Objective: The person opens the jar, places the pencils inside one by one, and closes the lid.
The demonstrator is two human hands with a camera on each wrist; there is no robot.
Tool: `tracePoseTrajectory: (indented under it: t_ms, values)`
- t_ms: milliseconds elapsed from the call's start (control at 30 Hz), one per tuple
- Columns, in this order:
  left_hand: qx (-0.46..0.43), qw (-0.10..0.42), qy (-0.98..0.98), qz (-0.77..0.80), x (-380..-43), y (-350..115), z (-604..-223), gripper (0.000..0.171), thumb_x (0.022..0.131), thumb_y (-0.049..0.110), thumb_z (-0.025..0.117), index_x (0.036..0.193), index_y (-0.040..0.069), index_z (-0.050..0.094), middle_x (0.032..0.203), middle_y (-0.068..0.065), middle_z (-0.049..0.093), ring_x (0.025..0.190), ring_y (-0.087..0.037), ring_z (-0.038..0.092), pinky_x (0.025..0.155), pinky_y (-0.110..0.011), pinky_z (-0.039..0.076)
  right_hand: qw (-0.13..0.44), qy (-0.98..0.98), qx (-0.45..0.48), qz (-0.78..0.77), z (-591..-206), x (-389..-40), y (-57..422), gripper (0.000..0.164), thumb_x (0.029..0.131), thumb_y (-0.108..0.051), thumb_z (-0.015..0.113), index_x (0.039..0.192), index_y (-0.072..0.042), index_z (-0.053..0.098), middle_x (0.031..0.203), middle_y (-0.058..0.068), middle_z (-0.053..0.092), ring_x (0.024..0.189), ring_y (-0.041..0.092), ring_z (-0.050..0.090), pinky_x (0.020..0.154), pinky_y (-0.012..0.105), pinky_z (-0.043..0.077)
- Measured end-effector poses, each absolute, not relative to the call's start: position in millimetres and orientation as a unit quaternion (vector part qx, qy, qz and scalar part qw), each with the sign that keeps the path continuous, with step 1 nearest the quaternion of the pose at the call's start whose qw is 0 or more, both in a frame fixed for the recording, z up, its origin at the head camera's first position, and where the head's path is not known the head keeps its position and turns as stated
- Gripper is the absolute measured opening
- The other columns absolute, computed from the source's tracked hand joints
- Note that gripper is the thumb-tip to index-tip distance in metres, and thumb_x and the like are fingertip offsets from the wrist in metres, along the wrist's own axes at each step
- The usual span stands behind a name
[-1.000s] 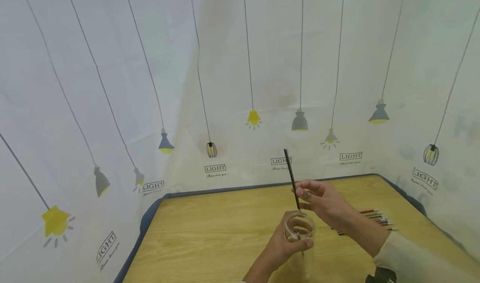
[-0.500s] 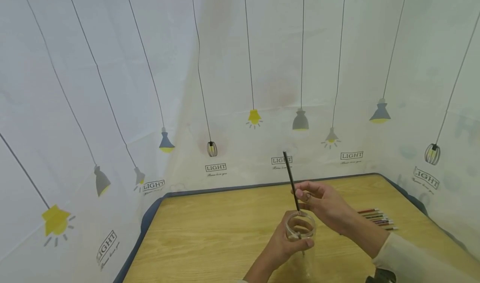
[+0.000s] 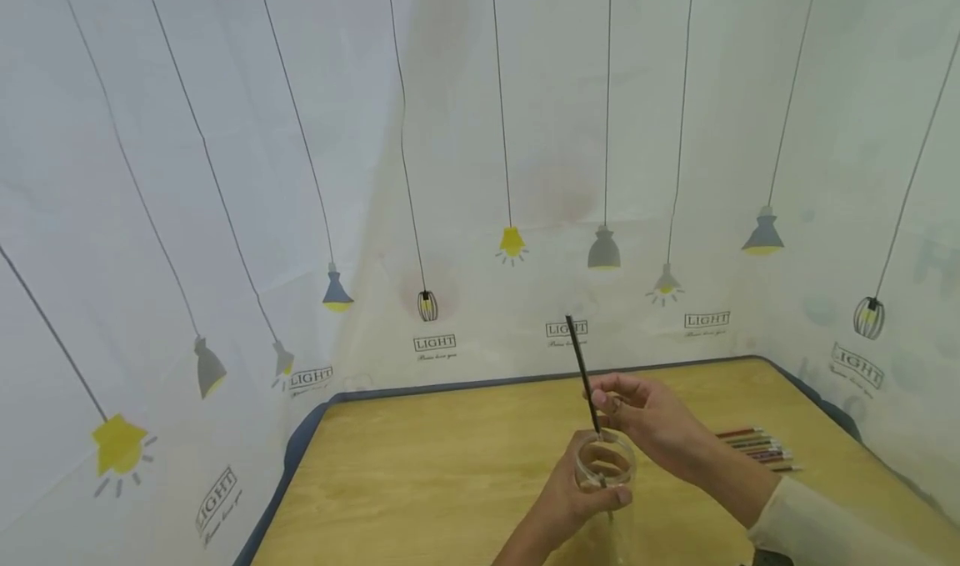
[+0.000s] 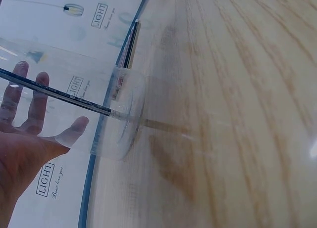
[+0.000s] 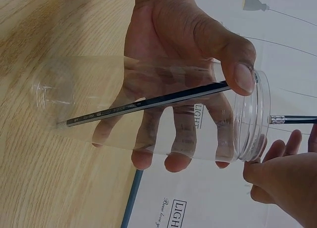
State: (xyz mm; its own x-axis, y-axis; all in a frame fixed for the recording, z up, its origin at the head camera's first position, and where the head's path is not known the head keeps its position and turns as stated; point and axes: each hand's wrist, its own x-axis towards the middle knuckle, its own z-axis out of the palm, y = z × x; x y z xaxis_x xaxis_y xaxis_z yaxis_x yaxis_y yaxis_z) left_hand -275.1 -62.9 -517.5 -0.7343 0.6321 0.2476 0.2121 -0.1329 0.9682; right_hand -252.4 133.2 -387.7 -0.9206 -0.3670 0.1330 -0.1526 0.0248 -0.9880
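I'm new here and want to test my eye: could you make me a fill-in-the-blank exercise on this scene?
1. The left hand grips the clear jar, inside which the number of pencils is ____.
2. Above the jar's mouth, the right hand pinches another ____.
3. In the head view, the loose pencils on the table lie to the jar's ____.
4. The capitalised word in boxes on the backdrop is ____.

Missing words: one; pencil; right; LIGHT

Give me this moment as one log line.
left hand: grips jar | right hand: pinches upper pencil, lower end at jar mouth | inner pencil: tilted inside jar | other pencils: lying on table, right side
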Motion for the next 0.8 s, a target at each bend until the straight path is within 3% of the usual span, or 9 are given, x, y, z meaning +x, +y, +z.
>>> tracePoseTrajectory:
  t_ms: [367, 600, 800]
  values:
    - [0.329, 0.153, 0.640, 0.677, -272.8, -65.8, -517.9, 0.067, 0.099, 0.035, 0.085, 0.152, 0.030, 0.045, 0.136, 0.007, 0.065, 0.128, -0.019, 0.064, 0.106, -0.033, 0.062, 0.085, 0.722, -0.189, -0.661, -393.4, -252.9, 130.3, 0.028, 0.114, -0.028, 0.063, 0.135, -0.011, 0.071, 0.149, 0.004, 0.062, 0.125, 0.028, 0.066, 0.115, 0.043, 0.048]
    - [0.328, 0.151, 0.644, 0.674, -273.8, -63.6, -514.9, 0.068, 0.098, 0.037, 0.085, 0.152, 0.030, 0.045, 0.135, 0.008, 0.066, 0.128, -0.018, 0.065, 0.105, -0.032, 0.062, 0.079, 0.727, -0.197, -0.653, -392.8, -252.2, 131.3, 0.029, 0.114, -0.027, 0.063, 0.134, -0.008, 0.069, 0.150, 0.008, 0.062, 0.139, 0.025, 0.059, 0.119, 0.048, 0.050]
    - [0.324, 0.156, 0.649, 0.671, -273.9, -65.0, -516.0, 0.065, 0.098, 0.038, 0.084, 0.150, 0.034, 0.045, 0.136, 0.009, 0.065, 0.128, -0.018, 0.064, 0.106, -0.032, 0.061, 0.076, 0.737, -0.189, -0.644, -395.5, -252.9, 129.9, 0.032, 0.113, -0.029, 0.065, 0.134, -0.005, 0.068, 0.152, 0.014, 0.063, 0.146, 0.033, 0.057, 0.123, 0.057, 0.050]
